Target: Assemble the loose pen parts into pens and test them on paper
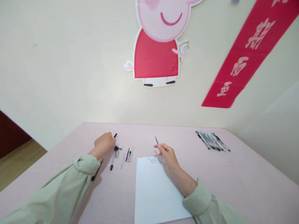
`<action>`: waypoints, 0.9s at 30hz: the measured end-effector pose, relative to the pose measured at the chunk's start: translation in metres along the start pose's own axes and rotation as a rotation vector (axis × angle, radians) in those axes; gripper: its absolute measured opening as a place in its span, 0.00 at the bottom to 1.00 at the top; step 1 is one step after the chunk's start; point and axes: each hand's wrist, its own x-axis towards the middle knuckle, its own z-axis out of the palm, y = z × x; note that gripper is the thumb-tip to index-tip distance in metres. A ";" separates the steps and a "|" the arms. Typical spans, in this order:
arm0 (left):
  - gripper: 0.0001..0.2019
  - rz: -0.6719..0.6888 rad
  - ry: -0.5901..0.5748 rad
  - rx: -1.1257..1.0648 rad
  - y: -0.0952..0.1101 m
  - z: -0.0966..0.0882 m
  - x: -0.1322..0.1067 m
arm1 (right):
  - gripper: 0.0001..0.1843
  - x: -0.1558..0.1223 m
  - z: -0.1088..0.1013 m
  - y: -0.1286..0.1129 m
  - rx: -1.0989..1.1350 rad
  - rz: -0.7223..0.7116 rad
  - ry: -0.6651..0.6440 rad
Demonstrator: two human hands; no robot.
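Observation:
My right hand point(167, 156) pinches a thin pen refill point(156, 140) that points up and away, over the top edge of a white sheet of paper point(155, 193) with small scribbles near its top. My left hand point(104, 143) is closed around a small black pen part point(115, 135) whose end sticks out past my knuckles. Just right of that hand lie loose pen pieces point(121, 155): a black-tipped barrel, clear tubes and a thin dark refill. Both my sleeves are pale green.
The table point(233, 174) is covered in pale pink. A row of several dark pens point(212, 141) lies at the far right near the wall. A cartoon pig cutout point(158, 43) and a red banner point(247, 49) hang on the cream wall behind.

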 end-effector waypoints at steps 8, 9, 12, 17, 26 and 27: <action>0.07 0.486 -0.144 -0.700 0.069 0.011 -0.077 | 0.17 0.010 -0.009 0.003 0.106 0.085 -0.007; 0.08 0.483 -0.269 -0.861 0.078 0.021 -0.089 | 0.18 0.011 -0.010 0.004 0.120 0.083 -0.008; 0.10 0.424 -0.514 -1.131 0.099 0.050 -0.112 | 0.18 0.015 -0.015 0.005 0.198 0.061 -0.012; 0.12 0.431 -0.568 -1.252 0.105 0.074 -0.118 | 0.18 0.024 -0.022 0.001 0.319 0.027 0.026; 0.15 0.466 -0.583 -1.332 0.102 0.074 -0.118 | 0.18 0.030 -0.025 -0.014 0.428 0.040 0.024; 0.15 0.468 -0.585 -1.334 0.102 0.074 -0.118 | 0.18 0.029 -0.025 -0.014 0.425 0.044 0.021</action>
